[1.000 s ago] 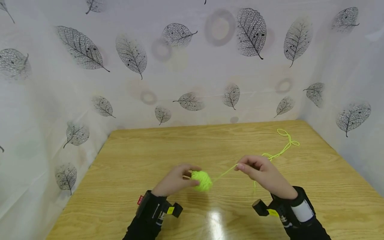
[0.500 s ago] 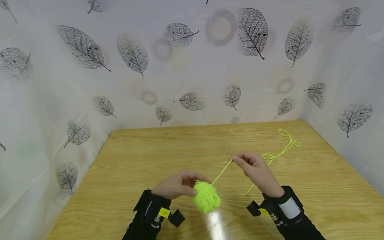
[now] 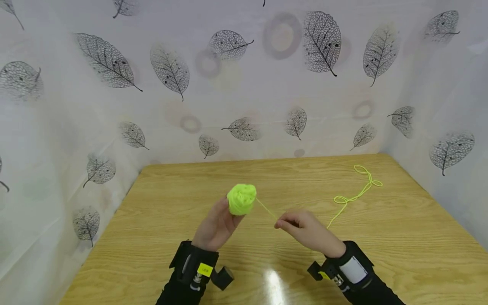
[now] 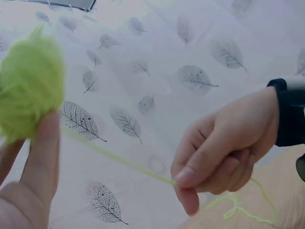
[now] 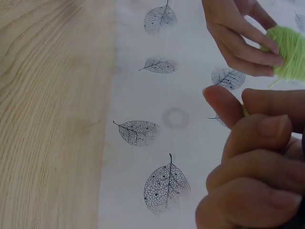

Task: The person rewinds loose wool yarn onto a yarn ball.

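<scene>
A neon yellow-green ball of yarn (image 3: 242, 199) is held up above the table by the fingertips of my left hand (image 3: 216, 224). In the left wrist view the yarn ball (image 4: 31, 83) sits on the ends of the fingers and thumb. From its right side a taut strand (image 4: 119, 160) runs down to my right hand (image 3: 308, 231), which pinches it between thumb and forefinger. The right hand's other fingers are curled, as the right wrist view shows. Beyond that hand, the loose tail of yarn (image 3: 352, 198) trails across the table in loops.
A wooden table (image 3: 183, 186) lies below both hands, with a bright glare spot near its front. White cloth (image 3: 251, 89) printed with grey leaves hangs behind it and along both sides. Each wrist wears a black strap with a small camera.
The left hand has turned and raised the yarn ball, moving it up and slightly left. The right hand has moved left and lower, still pinching the strand, and the tail has been pulled along.
</scene>
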The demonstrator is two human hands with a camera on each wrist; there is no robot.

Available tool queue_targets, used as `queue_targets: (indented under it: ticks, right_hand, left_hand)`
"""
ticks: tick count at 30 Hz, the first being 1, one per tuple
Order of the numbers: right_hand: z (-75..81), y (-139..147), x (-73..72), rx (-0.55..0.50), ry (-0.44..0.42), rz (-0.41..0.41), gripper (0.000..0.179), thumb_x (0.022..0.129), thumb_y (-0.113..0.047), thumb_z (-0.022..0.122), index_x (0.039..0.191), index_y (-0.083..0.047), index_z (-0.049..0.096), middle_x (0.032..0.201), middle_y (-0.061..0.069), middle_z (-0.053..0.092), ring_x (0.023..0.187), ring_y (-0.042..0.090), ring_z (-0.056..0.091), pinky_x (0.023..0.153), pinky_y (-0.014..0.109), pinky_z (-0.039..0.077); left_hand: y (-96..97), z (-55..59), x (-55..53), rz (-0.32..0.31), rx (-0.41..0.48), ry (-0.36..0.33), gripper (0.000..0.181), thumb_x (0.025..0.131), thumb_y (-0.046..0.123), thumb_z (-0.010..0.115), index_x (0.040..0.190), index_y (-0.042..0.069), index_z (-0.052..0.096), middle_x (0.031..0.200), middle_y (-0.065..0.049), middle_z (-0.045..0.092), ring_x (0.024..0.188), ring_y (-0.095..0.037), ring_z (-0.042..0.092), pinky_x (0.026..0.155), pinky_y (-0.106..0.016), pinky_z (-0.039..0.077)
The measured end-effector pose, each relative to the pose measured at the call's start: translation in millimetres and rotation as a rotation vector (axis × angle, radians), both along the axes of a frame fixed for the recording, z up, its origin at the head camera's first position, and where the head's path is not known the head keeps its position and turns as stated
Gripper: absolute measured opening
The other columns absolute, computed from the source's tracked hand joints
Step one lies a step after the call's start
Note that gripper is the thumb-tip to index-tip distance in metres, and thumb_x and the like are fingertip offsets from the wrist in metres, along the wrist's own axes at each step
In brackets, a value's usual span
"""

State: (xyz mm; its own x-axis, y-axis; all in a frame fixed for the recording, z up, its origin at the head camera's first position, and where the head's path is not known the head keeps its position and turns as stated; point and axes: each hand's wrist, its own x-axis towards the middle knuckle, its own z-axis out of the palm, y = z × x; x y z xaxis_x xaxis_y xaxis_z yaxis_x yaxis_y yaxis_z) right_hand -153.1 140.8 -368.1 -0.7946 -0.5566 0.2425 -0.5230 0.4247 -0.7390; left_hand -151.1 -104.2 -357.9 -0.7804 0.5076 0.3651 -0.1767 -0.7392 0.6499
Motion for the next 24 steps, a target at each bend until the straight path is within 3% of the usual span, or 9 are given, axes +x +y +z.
queue_targets:
  ticks: [4, 7, 9, 12, 16, 19, 24]
  right_hand:
    - [-1.7, -6, 3.5, 0.067, 0.032, 0.075, 0.017, 0.094, -0.019, 0.054, 0.085, -0.013, 0.067, 0.057, -0.013, 0.036, 0.047, -0.001, 0.030, 0.046, 0.018, 0.029]
    - [-1.4, -10, 8.7, 0.116, 0.033, 0.129, 0.017, 0.094, -0.020, 0.054, 0.083, -0.014, 0.067, 0.059, -0.015, 0.040, 0.049, -0.002, 0.032, 0.047, 0.016, 0.030]
    - [0.1, -12, 12.7, 0.131, 0.028, 0.173, 0.017, 0.094, -0.021, 0.054, 0.085, -0.014, 0.068, 0.060, -0.015, 0.043, 0.050, -0.003, 0.033, 0.047, 0.015, 0.031]
    - [3.6, -14, 18.4, 0.123, 0.049, 0.227, 0.018, 0.094, -0.022, 0.054, 0.084, -0.014, 0.068, 0.061, -0.015, 0.046, 0.051, -0.004, 0.035, 0.047, 0.014, 0.033]
    - [9.1, -14, 24.6, 0.073, 0.081, 0.278, 0.018, 0.095, -0.023, 0.053, 0.084, -0.017, 0.066, 0.061, -0.015, 0.044, 0.052, -0.006, 0.035, 0.047, 0.011, 0.034]
    - [13.9, -12, 28.5, 0.008, 0.071, 0.305, 0.018, 0.095, -0.022, 0.052, 0.085, -0.017, 0.066, 0.062, -0.015, 0.043, 0.051, -0.006, 0.034, 0.047, 0.010, 0.033]
    - [22.5, -6, 31.9, -0.111, 0.064, 0.307, 0.014, 0.094, -0.014, 0.053, 0.088, -0.015, 0.066, 0.058, -0.011, 0.042, 0.049, -0.006, 0.033, 0.044, 0.012, 0.032]
  left_hand:
    - [4.4, 6.7, 1.6, 0.214, 0.039, -0.232, 0.029, 0.100, 0.008, 0.036, 0.124, 0.007, 0.054, 0.121, -0.010, 0.051, 0.107, -0.018, 0.054, 0.094, -0.024, 0.043]
    - [8.7, 7.4, 0.1, 0.405, -0.052, -0.333, 0.027, 0.098, 0.006, 0.042, 0.124, 0.004, 0.051, 0.119, -0.010, 0.048, 0.103, -0.017, 0.055, 0.091, -0.022, 0.045]
    - [12.2, 5.8, -1.5, 0.531, -0.164, -0.342, 0.029, 0.096, 0.003, 0.047, 0.124, 0.000, 0.048, 0.118, -0.010, 0.048, 0.101, -0.016, 0.056, 0.088, -0.022, 0.047]
    - [16.5, 0.2, -3.8, 0.703, -0.404, -0.252, 0.039, 0.091, 0.003, 0.056, 0.127, -0.004, 0.045, 0.118, -0.011, 0.048, 0.098, -0.016, 0.057, 0.084, -0.021, 0.049]
    - [19.9, -9.7, -4.3, 0.836, -0.657, -0.056, 0.045, 0.084, 0.006, 0.065, 0.126, -0.002, 0.050, 0.122, -0.015, 0.048, 0.102, -0.022, 0.056, 0.080, -0.022, 0.050]
    - [22.0, -15.8, -4.1, 0.849, -0.783, 0.086, 0.044, 0.083, 0.008, 0.067, 0.125, 0.000, 0.053, 0.123, -0.017, 0.048, 0.106, -0.027, 0.054, 0.082, -0.025, 0.050]
    - [24.7, -20.5, -2.7, 0.776, -0.970, 0.272, 0.043, 0.084, 0.015, 0.068, 0.122, 0.002, 0.056, 0.117, -0.017, 0.049, 0.106, -0.030, 0.053, 0.085, -0.033, 0.051]
